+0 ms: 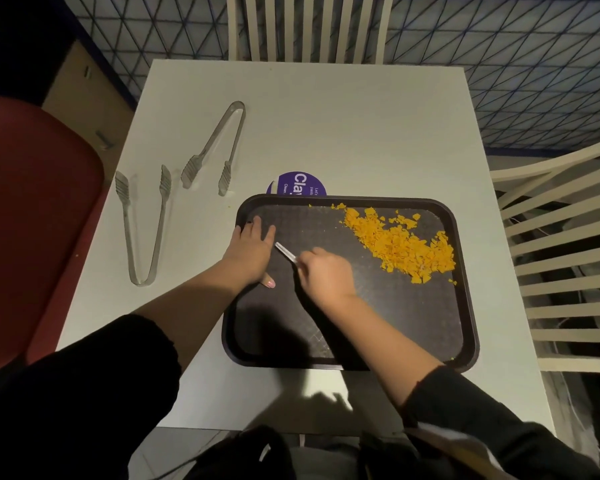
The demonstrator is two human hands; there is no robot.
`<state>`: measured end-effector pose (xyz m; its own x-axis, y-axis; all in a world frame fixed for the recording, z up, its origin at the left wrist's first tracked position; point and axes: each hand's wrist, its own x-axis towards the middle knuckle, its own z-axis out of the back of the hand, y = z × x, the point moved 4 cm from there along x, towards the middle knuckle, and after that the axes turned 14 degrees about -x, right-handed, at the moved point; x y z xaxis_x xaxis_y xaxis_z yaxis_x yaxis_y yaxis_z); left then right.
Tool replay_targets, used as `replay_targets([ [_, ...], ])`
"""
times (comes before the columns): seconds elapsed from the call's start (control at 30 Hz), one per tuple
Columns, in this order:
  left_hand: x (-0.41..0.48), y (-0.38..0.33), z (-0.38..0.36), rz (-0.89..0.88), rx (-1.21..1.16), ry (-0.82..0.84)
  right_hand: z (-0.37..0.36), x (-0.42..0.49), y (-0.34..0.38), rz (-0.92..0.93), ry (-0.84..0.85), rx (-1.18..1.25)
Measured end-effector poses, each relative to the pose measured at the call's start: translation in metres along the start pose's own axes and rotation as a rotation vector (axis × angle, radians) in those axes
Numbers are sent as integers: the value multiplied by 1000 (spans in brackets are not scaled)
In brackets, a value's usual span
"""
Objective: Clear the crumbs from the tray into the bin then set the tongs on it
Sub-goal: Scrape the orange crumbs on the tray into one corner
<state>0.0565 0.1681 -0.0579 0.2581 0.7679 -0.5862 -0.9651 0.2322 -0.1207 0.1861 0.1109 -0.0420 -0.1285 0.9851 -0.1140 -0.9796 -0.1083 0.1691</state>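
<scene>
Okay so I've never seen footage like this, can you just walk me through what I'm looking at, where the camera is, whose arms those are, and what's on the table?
There is no machine here. The single picture comes from a camera worn on a person's head, looking down at their own arms. On the white table sits a dark tray with orange crumbs heaped in its far right corner. The left hand lies flat on the tray's left side. The right hand holds a thin pale strip, probably for scraping. Two pairs of clear tongs lie on the table left of the tray. A purple sticker peeks out behind it.
</scene>
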Motion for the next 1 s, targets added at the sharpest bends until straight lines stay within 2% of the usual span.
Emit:
replay_targets([
  [0.13,0,0,-1,-5,24,4,-3,20,-6,-33,16,-68],
  [0.4,2,2,-3,1,22,12,0,16,-78,-337,-16,-91],
  [0.5,1,3,-4,-2,26,10,5,5,-88,-397,-25,-72],
  [0.63,2,1,-2,-1,52,19,13,16,-61,-291,-82,-41],
  [0.77,2,-1,-1,4,91,43,12,47,-29,-148,-63,-109],
  [1.0,1,0,-3,-7,91,35,7,62,-45,-190,-30,-144],
])
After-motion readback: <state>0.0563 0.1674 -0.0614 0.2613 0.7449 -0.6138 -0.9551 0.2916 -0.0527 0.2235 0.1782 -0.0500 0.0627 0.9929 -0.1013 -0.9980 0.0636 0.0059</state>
